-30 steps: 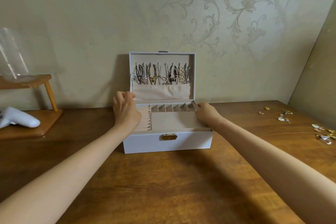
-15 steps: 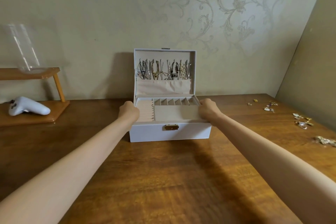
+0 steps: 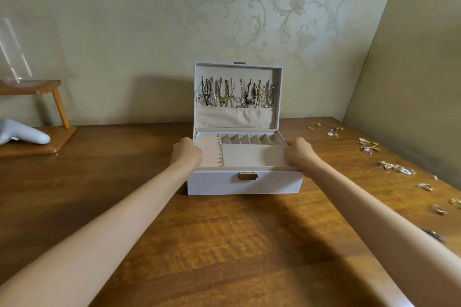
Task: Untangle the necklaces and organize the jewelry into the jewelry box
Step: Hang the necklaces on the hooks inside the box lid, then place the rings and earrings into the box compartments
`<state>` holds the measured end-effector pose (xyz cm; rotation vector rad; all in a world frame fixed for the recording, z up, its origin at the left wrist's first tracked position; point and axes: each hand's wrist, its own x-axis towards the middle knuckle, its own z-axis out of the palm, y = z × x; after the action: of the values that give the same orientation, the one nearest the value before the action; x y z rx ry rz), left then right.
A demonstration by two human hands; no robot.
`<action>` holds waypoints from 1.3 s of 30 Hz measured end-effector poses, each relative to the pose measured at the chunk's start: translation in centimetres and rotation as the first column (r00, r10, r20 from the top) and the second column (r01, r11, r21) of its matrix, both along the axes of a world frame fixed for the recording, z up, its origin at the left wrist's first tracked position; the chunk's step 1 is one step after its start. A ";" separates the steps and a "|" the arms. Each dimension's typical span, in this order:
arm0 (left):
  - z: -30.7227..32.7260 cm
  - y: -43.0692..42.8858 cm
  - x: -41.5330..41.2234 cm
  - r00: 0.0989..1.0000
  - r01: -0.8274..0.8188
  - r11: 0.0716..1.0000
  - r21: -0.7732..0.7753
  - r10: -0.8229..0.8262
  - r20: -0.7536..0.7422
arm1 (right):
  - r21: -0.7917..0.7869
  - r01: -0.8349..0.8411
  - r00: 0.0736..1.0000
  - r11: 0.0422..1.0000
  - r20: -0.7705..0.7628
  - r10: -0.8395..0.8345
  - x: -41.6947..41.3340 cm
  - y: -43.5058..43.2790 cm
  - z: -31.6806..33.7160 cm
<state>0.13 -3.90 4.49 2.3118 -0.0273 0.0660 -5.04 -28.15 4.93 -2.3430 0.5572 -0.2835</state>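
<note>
The open jewelry box (image 3: 245, 183) sits on the table (image 3: 224, 244) near the wall, with necklaces (image 3: 223, 95) hanging inside its upright lid. The left hand (image 3: 186, 154) and right hand (image 3: 299, 154) each curl over a side rim, gripping the box. To the right, loose jewelry (image 3: 394, 167) lies scattered.

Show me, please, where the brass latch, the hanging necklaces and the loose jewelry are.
brass latch (image 3: 247, 176), head view, middle of its plate.
hanging necklaces (image 3: 261, 95), head view, on the pearly chain.
loose jewelry (image 3: 395, 167), head view, on a gold cluster at right.
</note>
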 end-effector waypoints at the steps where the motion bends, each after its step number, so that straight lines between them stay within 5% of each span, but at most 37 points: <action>1: -0.1 -0.2 -0.4 1.000 0.001 1.000 0.011 -0.001 0.004 | 0.007 0.004 1.000 1.000 0.006 -0.004 -0.6 -0.1 0.0; 19: -0.3 0.4 -5.2 1.000 0.009 0.997 0.073 -0.009 -0.003 | 0.116 0.037 0.993 0.993 0.103 -0.049 -6.1 1.2 -0.3; 21: 0.3 0.0 -6.3 0.993 0.031 0.988 0.152 -0.048 0.107 | 0.170 0.008 0.990 0.985 0.139 -0.032 -6.6 1.1 -0.5; 25: 0.6 -2.5 -8.5 0.781 0.196 0.965 0.175 -0.262 0.568 | 0.187 -0.018 0.967 0.982 0.252 -0.031 -8.0 0.7 -0.5; 29: -0.1 -6.6 -10.6 0.669 0.425 0.889 0.171 -0.435 0.603 | 0.120 -0.012 0.962 0.993 0.270 -0.021 -10.0 -0.6 -1.2; 39: -1.2 -15.8 -13.9 0.470 0.698 0.693 0.181 -0.634 0.614 | -0.050 0.066 0.938 0.997 0.345 -0.045 -16.7 -6.3 -2.2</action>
<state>-13.81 -19.72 3.33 1.9042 -1.2676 0.4433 -21.71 -34.46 2.70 -2.2659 0.4474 -0.7294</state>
